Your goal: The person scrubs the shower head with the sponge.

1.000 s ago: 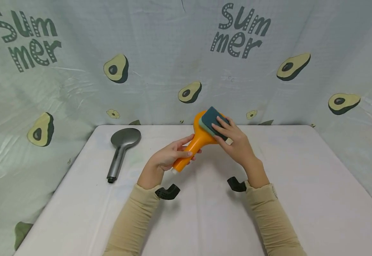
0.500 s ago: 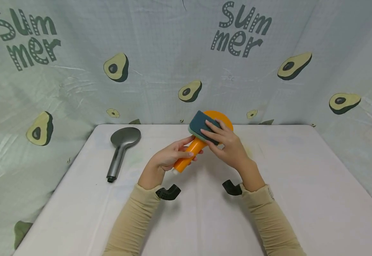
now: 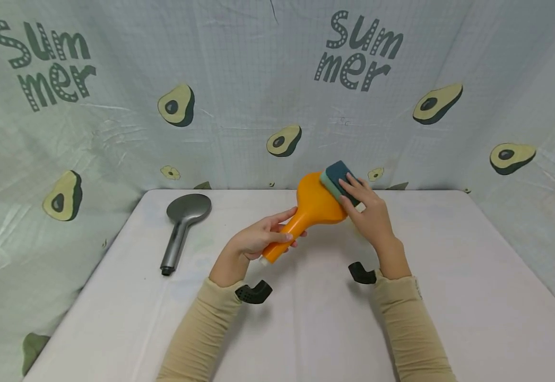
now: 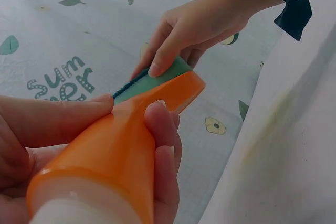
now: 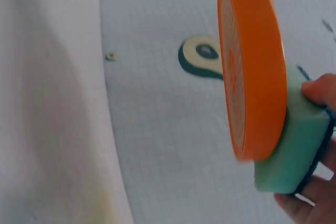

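Observation:
An orange shower head (image 3: 317,199) is held up above the table, tilted with its round head away from me. My left hand (image 3: 258,234) grips its handle, thumb on one side and fingers around the other, as the left wrist view also shows. My right hand (image 3: 369,215) pinches a two-layer sponge (image 3: 337,178), dark teal on top and light green below. The green side of the sponge (image 5: 294,135) presses against the back of the head near its right edge. In the right wrist view the spray face (image 5: 233,77) points away from the sponge.
A grey shower head (image 3: 184,223) lies on the white table (image 3: 296,329) to the left. Behind the table hangs a pale curtain (image 3: 230,63) printed with avocados and lettering. A black curved piece sits at each wrist.
The sponge first slid left toward the neck of the orange shower head, then back right and out to its right edge. My left hand keeps its grip on the handle.

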Demonstrator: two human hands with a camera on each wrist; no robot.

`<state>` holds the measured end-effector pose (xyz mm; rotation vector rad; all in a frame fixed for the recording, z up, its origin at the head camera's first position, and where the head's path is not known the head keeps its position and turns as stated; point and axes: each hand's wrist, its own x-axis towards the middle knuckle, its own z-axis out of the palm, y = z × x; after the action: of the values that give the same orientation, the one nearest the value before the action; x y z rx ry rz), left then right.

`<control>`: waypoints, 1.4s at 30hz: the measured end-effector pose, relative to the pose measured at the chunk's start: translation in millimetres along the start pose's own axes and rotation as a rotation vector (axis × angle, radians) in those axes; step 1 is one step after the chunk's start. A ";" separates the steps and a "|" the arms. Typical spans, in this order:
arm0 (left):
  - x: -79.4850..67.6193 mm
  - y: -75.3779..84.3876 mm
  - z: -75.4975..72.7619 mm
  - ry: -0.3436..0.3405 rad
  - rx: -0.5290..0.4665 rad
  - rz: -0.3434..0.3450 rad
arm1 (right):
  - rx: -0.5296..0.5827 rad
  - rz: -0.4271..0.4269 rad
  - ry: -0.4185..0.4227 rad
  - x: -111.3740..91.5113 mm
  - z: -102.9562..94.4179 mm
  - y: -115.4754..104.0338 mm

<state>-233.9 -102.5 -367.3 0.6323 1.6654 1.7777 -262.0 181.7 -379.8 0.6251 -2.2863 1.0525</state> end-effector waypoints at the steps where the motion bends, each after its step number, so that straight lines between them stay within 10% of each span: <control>1: -0.3 0.7 0.1 -0.001 0.001 0.004 | 0.004 0.028 0.016 -0.3 -2.4 2.9; 9: -1.8 5.4 -0.4 -0.010 0.021 0.026 | -0.030 0.051 0.000 2.5 -1.3 -5.1; 25: 1.4 3.9 1.5 0.005 0.050 0.026 | -0.081 -0.399 -0.096 2.5 24.3 -51.7; 42: 2.7 0.7 4.5 -0.045 0.095 0.008 | -0.109 0.107 -0.034 2.3 -14.8 0.1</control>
<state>-232.7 -97.5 -366.3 0.7164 1.7266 1.6855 -259.6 193.1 -370.3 0.4854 -2.4111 0.9646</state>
